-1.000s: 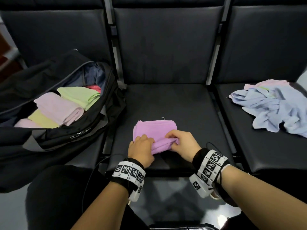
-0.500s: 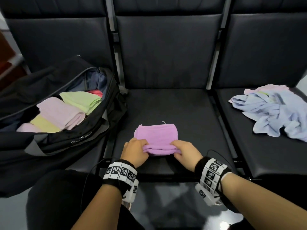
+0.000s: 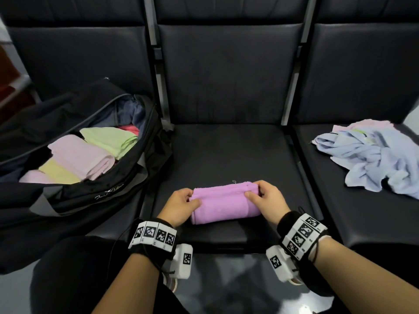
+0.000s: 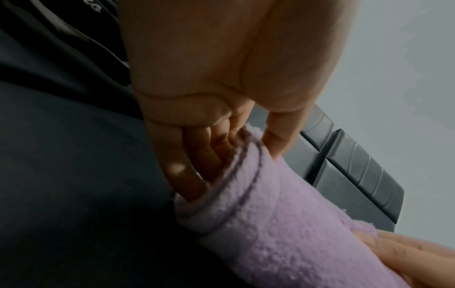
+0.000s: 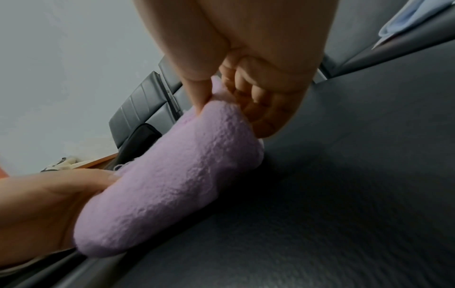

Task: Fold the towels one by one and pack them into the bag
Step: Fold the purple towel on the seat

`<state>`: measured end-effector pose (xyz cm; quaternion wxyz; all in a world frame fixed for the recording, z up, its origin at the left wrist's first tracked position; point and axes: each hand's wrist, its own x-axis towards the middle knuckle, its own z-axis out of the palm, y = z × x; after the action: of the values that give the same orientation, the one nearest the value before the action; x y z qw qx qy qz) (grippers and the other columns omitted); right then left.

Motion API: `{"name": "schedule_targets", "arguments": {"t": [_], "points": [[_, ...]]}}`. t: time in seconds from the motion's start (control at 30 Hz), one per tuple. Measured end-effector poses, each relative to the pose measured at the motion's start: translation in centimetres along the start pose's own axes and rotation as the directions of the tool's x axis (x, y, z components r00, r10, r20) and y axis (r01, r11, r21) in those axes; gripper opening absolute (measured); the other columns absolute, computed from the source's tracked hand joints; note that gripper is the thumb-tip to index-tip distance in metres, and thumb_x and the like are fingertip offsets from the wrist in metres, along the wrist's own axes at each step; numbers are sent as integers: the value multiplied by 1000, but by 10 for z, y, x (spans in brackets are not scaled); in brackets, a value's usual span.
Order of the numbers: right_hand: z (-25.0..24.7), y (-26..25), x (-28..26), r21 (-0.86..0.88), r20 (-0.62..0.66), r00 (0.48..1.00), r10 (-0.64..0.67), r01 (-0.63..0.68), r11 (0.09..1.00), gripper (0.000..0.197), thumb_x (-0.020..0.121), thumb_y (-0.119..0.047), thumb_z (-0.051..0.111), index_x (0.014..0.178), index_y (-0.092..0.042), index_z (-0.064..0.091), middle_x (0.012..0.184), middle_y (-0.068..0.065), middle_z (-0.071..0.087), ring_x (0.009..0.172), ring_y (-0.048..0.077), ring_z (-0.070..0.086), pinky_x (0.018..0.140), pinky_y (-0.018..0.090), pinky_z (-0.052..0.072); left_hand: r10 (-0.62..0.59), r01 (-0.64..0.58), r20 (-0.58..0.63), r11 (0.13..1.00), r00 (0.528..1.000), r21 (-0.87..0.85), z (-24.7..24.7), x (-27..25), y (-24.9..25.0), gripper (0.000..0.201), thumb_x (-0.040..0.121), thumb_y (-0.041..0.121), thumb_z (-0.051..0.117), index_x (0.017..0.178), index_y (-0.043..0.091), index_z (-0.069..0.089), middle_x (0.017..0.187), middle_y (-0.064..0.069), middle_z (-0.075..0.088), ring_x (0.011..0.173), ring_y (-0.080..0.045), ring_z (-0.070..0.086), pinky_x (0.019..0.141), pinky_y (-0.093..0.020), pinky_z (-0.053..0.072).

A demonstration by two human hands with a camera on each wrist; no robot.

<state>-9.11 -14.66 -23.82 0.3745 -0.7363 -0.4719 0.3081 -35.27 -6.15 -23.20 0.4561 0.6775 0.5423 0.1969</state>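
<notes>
A purple towel [image 3: 224, 203] lies folded into a thick bundle near the front edge of the middle seat [image 3: 226, 155]. My left hand [image 3: 181, 203] grips its left end, thumb on top and fingers tucked into the layers [image 4: 197, 175]. My right hand [image 3: 264, 200] pinches the right end, thumb on top of the purple towel [image 5: 172, 175] and fingers curled behind it. An open black bag [image 3: 74, 196] sits on the left seat with several folded pink, yellow and green towels inside. A heap of unfolded light blue and pink towels [image 3: 374, 159] lies on the right seat.
Dark padded seat backs [image 3: 226, 71] rise behind all three seats, with metal posts [image 3: 290, 91] between them. My knee in dark cloth [image 3: 79, 275] is at the lower left. Glossy floor [image 3: 226, 279] shows below the seat edge.
The purple towel went from a flat square to a narrower, thicker bundle as its near half was folded over. Both hands moved from the near edge to its two ends.
</notes>
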Motion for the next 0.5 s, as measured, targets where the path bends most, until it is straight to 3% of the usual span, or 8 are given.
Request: {"name": "schedule_targets", "arguments": {"t": [0.1, 0.17, 0.23, 0.3, 0.4, 0.5], "points": [[5, 7, 5, -10, -16, 996, 85, -85, 996, 17, 81, -27, 77, 91, -27, 63, 79, -7, 68, 78, 15, 63, 68, 22, 44, -20, 21, -34, 999, 999, 28, 7, 2, -4, 11, 88, 12, 69, 88, 1, 68, 71, -2, 58, 67, -18, 52, 69, -38, 49], [8, 13, 8, -56, 8, 988, 153, -153, 987, 30, 79, -29, 79, 104, -25, 64, 87, -9, 68, 85, 16, 62, 74, 22, 43, -65, 67, -56, 997, 996, 46, 11, 1, -7, 11, 88, 18, 69, 91, 8, 69, 73, 0, 62, 71, -20, 58, 72, -42, 54], [10, 16, 11, -119, 76, 977, 198, -188, 975, 51, 80, -33, 78, 126, -22, 60, 107, -5, 68, 101, 16, 62, 87, 22, 42, -95, 105, -115, 991, 989, 85, 15, 0, -9, 10, 86, 23, 71, 89, 14, 68, 73, 3, 63, 73, -19, 61, 70, -33, 52], [8, 16, 14, -168, 155, 965, 213, -187, 968, 59, 81, -34, 77, 135, -23, 56, 120, -3, 66, 114, 18, 60, 96, 24, 41, -119, 135, -163, 987, 979, 86, 17, -1, -9, 12, 83, 25, 73, 88, 17, 66, 74, 4, 64, 75, -18, 61, 68, -27, 44], [7, 15, 17, -171, 230, 949, 214, -177, 969, 33, 80, -28, 78, 110, -18, 68, 102, 1, 71, 100, 22, 66, 90, 32, 49, -156, 171, -167, 982, 973, 75, 19, -1, -9, 15, 82, 26, 74, 89, 20, 62, 76, 6, 64, 76, -18, 61, 70, -27, 45], [7, 14, 14, -144, 229, 950, 212, -182, 973, 21, 76, -21, 81, 88, -14, 65, 80, 3, 64, 79, 20, 58, 77, 32, 48, -174, 186, -129, 979, 976, 82, 18, -2, -8, 16, 81, 25, 72, 91, 23, 60, 83, 5, 67, 83, -19, 64, 76, -29, 50]]}}
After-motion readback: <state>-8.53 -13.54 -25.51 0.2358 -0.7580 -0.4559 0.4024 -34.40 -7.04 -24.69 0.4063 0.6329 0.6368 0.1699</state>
